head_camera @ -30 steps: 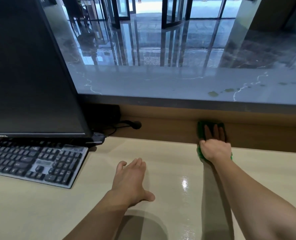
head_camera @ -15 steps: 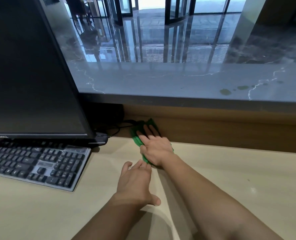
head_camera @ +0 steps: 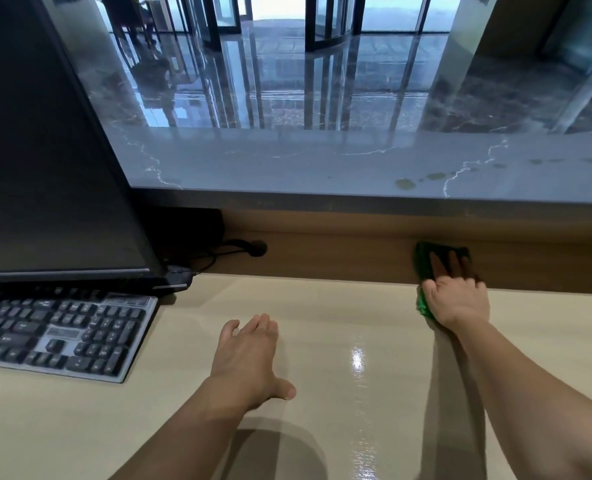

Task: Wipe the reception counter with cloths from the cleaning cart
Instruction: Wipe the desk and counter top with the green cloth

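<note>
The right hand point(head_camera: 457, 299) reaches to the far edge of the desk point(head_camera: 322, 306), right of its middle. It presses a green cloth point(head_camera: 424, 263) against the upright wooden panel point(head_camera: 322, 252) that rises from that edge. Its fingers point(head_camera: 438, 265) lie straight and close together, flat on the cloth, pointing up the panel. The heel of the hand sits just above the desk surface. The cloth is bunched under the palm; its lower part shows bright green at the left of the wrist, and its upper part is dark in the shadow beneath the stone ledge point(head_camera: 287, 164).

The left hand point(head_camera: 249, 358) rests palm down on the desk near the middle, well apart from the cloth. Its fingers are straight and held together, the thumb spread out to the right, and it holds nothing.

At the left edge of the desk lies a dark keyboard point(head_camera: 62, 334), with a black monitor point(head_camera: 45, 150) standing behind it. A black cable point(head_camera: 239, 245) runs along the panel from behind the monitor. A few dull spots point(head_camera: 405, 183) mark the stone ledge toward its right end. A patch of light glints on the desk between the two forearms.
</note>
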`<action>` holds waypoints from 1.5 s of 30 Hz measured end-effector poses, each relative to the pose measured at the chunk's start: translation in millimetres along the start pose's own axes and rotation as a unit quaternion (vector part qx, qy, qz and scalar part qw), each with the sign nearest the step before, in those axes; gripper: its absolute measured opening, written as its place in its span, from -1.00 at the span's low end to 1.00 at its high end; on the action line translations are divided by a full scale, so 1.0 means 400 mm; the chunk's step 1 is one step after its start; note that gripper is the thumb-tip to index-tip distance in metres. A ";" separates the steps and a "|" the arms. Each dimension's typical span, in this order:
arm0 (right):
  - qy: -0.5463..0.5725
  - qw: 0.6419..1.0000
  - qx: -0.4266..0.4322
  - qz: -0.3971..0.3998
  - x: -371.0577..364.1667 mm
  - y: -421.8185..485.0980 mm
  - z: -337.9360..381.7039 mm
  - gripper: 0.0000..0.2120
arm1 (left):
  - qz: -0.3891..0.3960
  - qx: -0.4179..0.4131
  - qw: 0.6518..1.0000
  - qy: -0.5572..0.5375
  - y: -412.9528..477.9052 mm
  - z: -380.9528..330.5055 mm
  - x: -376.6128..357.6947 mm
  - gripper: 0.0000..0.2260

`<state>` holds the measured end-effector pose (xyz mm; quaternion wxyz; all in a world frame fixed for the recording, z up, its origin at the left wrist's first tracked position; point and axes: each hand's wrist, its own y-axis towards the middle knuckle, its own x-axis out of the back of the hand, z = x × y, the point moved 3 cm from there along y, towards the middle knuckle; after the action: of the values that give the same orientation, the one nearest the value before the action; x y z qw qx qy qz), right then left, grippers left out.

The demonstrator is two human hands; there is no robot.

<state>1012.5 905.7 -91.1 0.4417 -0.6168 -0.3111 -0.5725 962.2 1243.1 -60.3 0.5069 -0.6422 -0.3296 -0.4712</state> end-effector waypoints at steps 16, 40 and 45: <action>-0.011 0.968 0.249 0.015 -0.104 -0.360 0.337 -0.42 | 0.011 0.061 0.997 0.034 -0.045 -0.053 -0.012 -0.45; 0.027 1.000 -0.007 0.007 -0.061 -0.394 -0.354 -0.40 | 0.003 0.037 0.999 -0.009 -0.272 -0.413 -0.088 -0.81; 0.006 0.992 0.123 0.007 -0.111 -0.556 -0.162 -0.41 | 0.005 0.057 0.998 -0.012 -0.316 -0.414 -0.099 -0.86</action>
<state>780.1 945.2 -95.7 0.5200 -0.5561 -0.3723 -0.5307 789.9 1120.1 -47.5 0.5414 -0.6192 -0.3588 -0.4414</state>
